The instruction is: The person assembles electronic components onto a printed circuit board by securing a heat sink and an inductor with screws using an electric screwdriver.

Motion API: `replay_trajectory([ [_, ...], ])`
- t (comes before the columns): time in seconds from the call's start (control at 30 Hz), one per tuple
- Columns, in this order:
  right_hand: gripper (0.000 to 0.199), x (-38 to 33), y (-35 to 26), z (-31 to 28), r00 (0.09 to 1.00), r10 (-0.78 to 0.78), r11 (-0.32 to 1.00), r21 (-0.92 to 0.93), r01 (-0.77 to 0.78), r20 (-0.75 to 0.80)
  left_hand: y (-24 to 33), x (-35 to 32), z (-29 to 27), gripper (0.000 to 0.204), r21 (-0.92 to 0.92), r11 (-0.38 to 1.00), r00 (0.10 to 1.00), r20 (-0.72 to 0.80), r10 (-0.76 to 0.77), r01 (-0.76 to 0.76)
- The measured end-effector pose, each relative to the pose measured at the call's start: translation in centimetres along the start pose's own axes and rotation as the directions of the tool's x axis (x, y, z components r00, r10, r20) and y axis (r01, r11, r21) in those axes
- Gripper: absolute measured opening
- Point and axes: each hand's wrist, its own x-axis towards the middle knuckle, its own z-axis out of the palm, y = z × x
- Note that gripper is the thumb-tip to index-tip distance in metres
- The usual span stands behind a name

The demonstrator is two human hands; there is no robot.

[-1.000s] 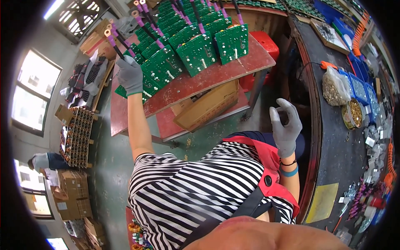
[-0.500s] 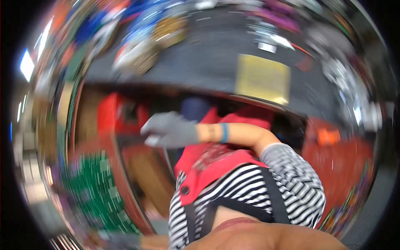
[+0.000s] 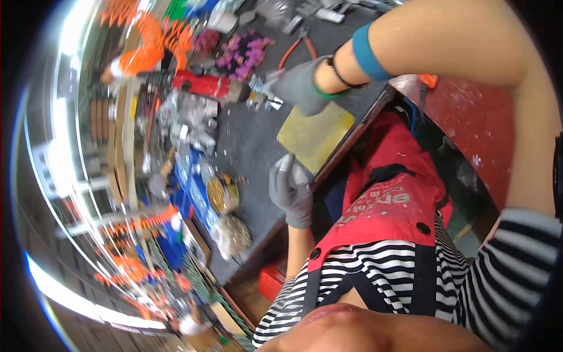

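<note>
My left hand (image 3: 290, 193), in a grey glove, is at the bench's near edge beside the yellow pad (image 3: 316, 138). Its fingers are curled with the tips together; what they hold, if anything, I cannot make out. Across the pad's far side reaches my right hand (image 3: 300, 88), also grey-gloved and smeared by motion, so its fingers do not show clearly. Close to its fingertips lie small metal parts (image 3: 258, 100) and the front end of a red power driver (image 3: 205, 85). Red-handled pliers (image 3: 299, 47) lie just beyond that hand.
On the dark bench (image 3: 252, 146) are clear bags of metal parts (image 3: 190, 120), purple pieces (image 3: 243, 56), a tub of brass-coloured bits (image 3: 217, 193) and a bag of small parts (image 3: 231, 234). Orange coiled hoses (image 3: 143, 44) hang at the left. The bench edge runs before my apron.
The view has swung round. My right hand has gone from in front of my apron out over the bench; my left hand has come up from the lower left to the pad.
</note>
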Motion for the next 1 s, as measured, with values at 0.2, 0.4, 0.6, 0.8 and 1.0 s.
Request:
replay_trajectory([
  [0.2, 0.027, -6.0, 3.3, -3.6, 0.950, 0.310, 0.924, -0.222, -0.310, -0.033, -1.3, -0.6, 5.1, 0.018, -0.246, 0.969, 0.975, 0.218, 0.051, 0.004],
  [0.4, 0.034, -9.0, 4.3, -7.3, 0.792, 0.537, 0.839, 0.081, -0.539, -0.290, -4.1, -1.1, 7.6, 0.017, -0.249, 0.963, 0.975, 0.170, 0.143, -0.098],
  [0.6, 0.036, -17.0, 6.0, 4.9, 0.614, 0.630, 0.775, 0.336, -0.535, -0.475, -5.3, -1.4, 8.3, 0.020, -0.291, 0.946, 0.979, 0.183, -0.093, 0.144],
  [0.8, 0.046, -34.8, 12.0, 8.8, -0.089, 0.733, 0.072, 0.208, -0.975, -0.675, -4.8, -1.5, 8.3, 0.019, -0.263, 0.965, 0.973, 0.218, 0.071, -0.011],
  [1.0, 0.064, -56.2, 14.3, 14.6, -0.630, 0.513, -0.597, 0.285, -0.750, -0.583, -4.0, -1.6, 8.8, 0.019, -0.227, 0.965, 0.952, 0.244, 0.186, -0.131],
])
